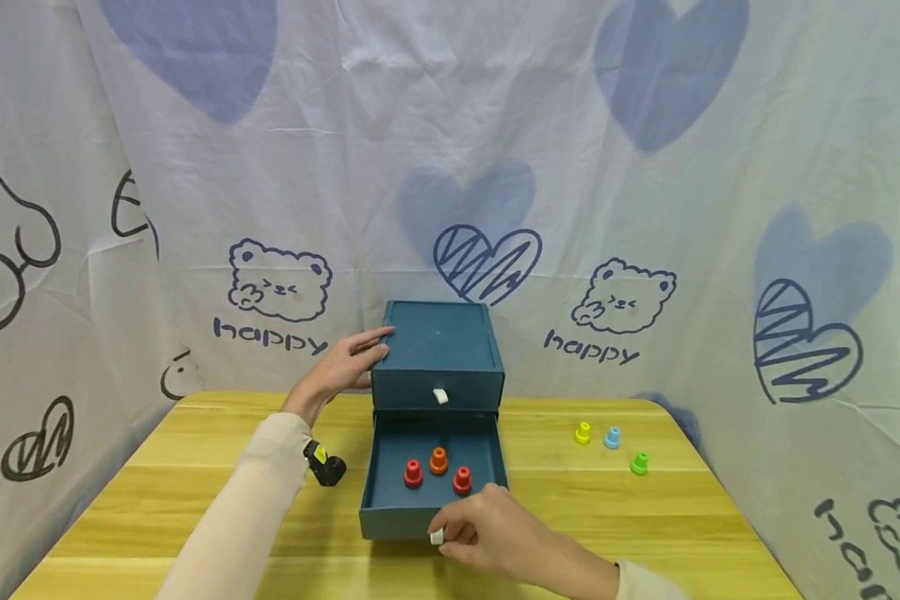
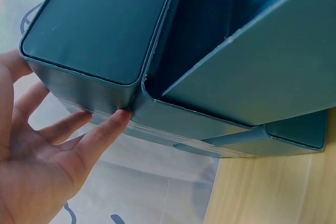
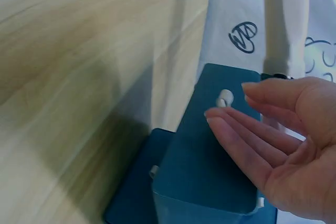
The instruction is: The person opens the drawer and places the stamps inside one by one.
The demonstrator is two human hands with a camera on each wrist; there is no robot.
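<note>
A dark teal drawer cabinet stands on the table with its middle drawer pulled out. Two red and one orange cone-shaped pieces stand upright inside that drawer. My left hand rests against the cabinet's left side, fingers spread; in the left wrist view its fingertips touch the side wall. At the pulled-out front, my right hand has thumb and fingers on either side of the white knob. The fingers look fairly straight there, with the thumb tip a little apart from the knob.
Yellow, blue and green cone-shaped pieces stand on the wooden table right of the cabinet. The upper drawer, with a white knob, is closed. A printed white curtain hangs close behind the cabinet.
</note>
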